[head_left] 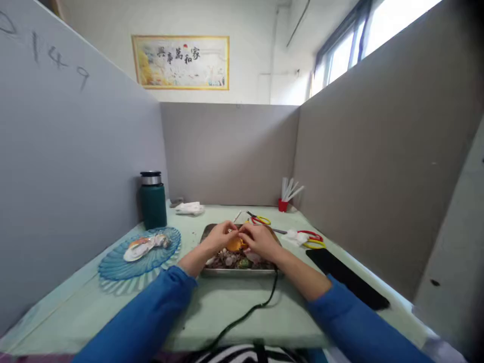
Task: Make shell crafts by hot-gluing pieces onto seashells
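A person's left hand (222, 235) and right hand (260, 241) draw close together above a metal tray (238, 273) of pebbles (229, 260) on the worktop (297, 317). An orange piece (235, 245) shows just beneath them, at the tray's middle; each grip is curled, though whether either pinches anything cannot be told.

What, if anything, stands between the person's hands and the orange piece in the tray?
Nothing visible: the left hand and right hand are right at the orange piece. The black cord runs from the tray's front edge toward the camera.
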Motion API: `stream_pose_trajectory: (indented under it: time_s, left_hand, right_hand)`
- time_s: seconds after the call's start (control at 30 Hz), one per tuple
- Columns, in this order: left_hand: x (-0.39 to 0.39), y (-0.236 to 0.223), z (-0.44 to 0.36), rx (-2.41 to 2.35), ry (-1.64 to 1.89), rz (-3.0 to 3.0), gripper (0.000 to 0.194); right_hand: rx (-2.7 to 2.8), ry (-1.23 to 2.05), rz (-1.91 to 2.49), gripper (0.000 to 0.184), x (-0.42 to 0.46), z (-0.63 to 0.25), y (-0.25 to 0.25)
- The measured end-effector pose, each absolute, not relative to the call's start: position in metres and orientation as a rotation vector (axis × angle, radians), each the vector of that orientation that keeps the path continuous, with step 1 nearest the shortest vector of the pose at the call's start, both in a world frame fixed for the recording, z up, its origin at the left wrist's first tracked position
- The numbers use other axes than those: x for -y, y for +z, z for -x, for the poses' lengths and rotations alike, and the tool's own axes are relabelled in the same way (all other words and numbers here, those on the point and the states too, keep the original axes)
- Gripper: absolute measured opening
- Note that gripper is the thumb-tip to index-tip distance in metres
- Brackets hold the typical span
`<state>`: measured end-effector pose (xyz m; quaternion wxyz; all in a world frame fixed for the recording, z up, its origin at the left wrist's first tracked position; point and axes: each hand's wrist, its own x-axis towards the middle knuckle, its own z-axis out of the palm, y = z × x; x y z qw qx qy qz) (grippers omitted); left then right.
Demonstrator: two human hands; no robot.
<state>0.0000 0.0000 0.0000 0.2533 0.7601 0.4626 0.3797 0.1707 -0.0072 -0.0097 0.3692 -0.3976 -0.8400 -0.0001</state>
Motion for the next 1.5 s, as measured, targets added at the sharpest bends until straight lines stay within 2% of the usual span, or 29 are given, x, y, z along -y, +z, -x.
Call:
stream_pose_trajectory:
  time_s: [0.57, 1.0, 1.5]
  left_hand:
    - [-0.0012, -0.0031, -0.0027, -1.236, 1.079, -1.97, 0.028]
    - [-0.0018, -0.0024, -0.0021, -1.261, 1.052, -2.017, 0.023]
    - [-0.0022, -0.0049, -0.0025, -1.253, 1.05, -1.963, 0.025]
  right_hand:
    - [2.156, 0.014, 1.001, 0.011, 0.0045, -0.1715, -0.0135]
    - [2.168, 0.014, 0.977, 0.012, 0.0039, -0.1723, -0.0155]
    - [2.172, 0.021, 0.984, 0.012, 0.0026, -0.1723, -0.0163]
